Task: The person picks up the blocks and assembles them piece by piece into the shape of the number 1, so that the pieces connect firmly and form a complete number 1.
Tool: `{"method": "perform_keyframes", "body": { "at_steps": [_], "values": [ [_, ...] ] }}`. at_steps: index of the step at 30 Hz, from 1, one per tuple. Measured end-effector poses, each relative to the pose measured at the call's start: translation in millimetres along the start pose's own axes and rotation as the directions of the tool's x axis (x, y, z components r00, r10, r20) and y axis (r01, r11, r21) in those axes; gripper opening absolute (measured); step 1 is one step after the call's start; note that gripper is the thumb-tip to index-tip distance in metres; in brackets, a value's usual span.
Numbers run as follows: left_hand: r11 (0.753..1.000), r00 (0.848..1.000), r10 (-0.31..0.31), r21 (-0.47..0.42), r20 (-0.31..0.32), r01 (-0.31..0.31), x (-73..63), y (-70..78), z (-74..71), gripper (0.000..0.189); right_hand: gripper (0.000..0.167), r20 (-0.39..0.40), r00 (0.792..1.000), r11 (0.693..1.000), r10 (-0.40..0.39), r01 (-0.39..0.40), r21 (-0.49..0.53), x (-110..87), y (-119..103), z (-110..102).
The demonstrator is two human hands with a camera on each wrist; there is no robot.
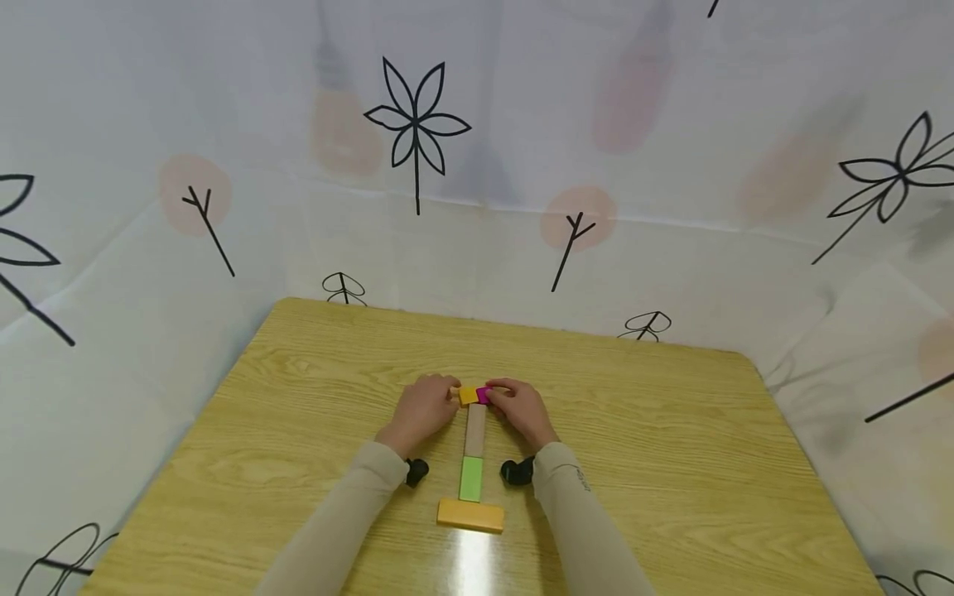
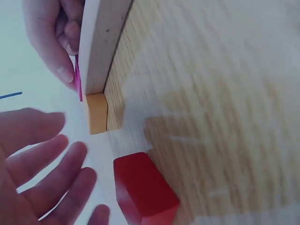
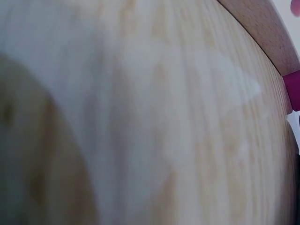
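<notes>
My left hand [image 1: 426,410] is beside a small orange block [image 1: 468,396], its loosely spread fingers apart from that block in the left wrist view. A red block [image 2: 143,187] lies close to those fingers, hidden in the head view. From the other side, my right hand [image 1: 522,410] pinches a small magenta block [image 1: 483,395] with thumb and finger. The magenta and orange blocks sit side by side across the far end of a plain wood block [image 1: 475,430].
A green block [image 1: 471,478] continues the row toward me, ending at a longer orange block [image 1: 469,515] laid crosswise. All lie on a wood-grain table [image 1: 641,463]. A printed white curtain [image 1: 492,248] hangs along its back and sides.
</notes>
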State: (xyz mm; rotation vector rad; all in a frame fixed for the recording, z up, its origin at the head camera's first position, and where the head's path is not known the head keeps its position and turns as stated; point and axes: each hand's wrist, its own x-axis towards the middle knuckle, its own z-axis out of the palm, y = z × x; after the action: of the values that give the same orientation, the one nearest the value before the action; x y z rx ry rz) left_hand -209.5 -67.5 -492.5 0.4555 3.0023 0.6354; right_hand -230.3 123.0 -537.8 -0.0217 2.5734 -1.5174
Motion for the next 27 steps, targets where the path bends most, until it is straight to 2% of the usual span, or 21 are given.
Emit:
{"method": "perform_keyframes", "body": {
  "at_steps": [5,9,13,16,19,22,24,27],
  "values": [
    [0.993,0.996,-0.054,-0.111,-0.067,0.046,-5.9,-0.1,0.6,0.024,0.027,-0.011,1.0,1.0,0.005,-0.005,-0.012,-0.5,-1,0],
    [0.974,0.99,-0.083,-0.218,-0.117,0.056,-15.3,-2.3,-1.2,0.023,0.027,-0.02,1.0,0.999,-0.002,0.001,-0.032,-0.6,-1,0],
    [0.931,0.972,-0.142,-0.359,-0.189,0.066,-27.9,-7.4,-0.2,0.021,0.027,-0.016,1.0,0.999,-0.009,0.008,-0.036,-0.9,-1,-1],
    [0.885,0.948,-0.205,-0.459,-0.242,0.075,-37.1,-11.2,1.4,0.019,0.026,-0.022,1.0,0.999,-0.008,0.007,-0.037,-0.8,-1,-1],
    [0.842,0.931,-0.264,-0.531,-0.254,0.094,-45.8,-14.5,2.8,0.02,0.027,-0.032,0.999,0.999,-0.009,0.007,-0.044,-1.0,0,-1],
    [0.812,0.921,-0.313,-0.569,-0.231,0.133,-53.7,-18.6,4.5,0.021,0.027,-0.031,0.999,0.998,-0.013,0.012,-0.054,-1.0,0,-1],
    [0.8,0.917,-0.337,-0.579,-0.215,0.158,-57.5,-22.3,6.2,0.021,0.027,-0.028,1.0,0.998,-0.014,0.012,-0.06,-1.0,-1,-1],
    [0.797,0.915,-0.35,-0.578,-0.202,0.177,-60.0,-27.4,8.5,0.023,0.027,-0.032,0.999,0.998,-0.008,0.006,-0.062,-0.6,0,0]
  ]
}}
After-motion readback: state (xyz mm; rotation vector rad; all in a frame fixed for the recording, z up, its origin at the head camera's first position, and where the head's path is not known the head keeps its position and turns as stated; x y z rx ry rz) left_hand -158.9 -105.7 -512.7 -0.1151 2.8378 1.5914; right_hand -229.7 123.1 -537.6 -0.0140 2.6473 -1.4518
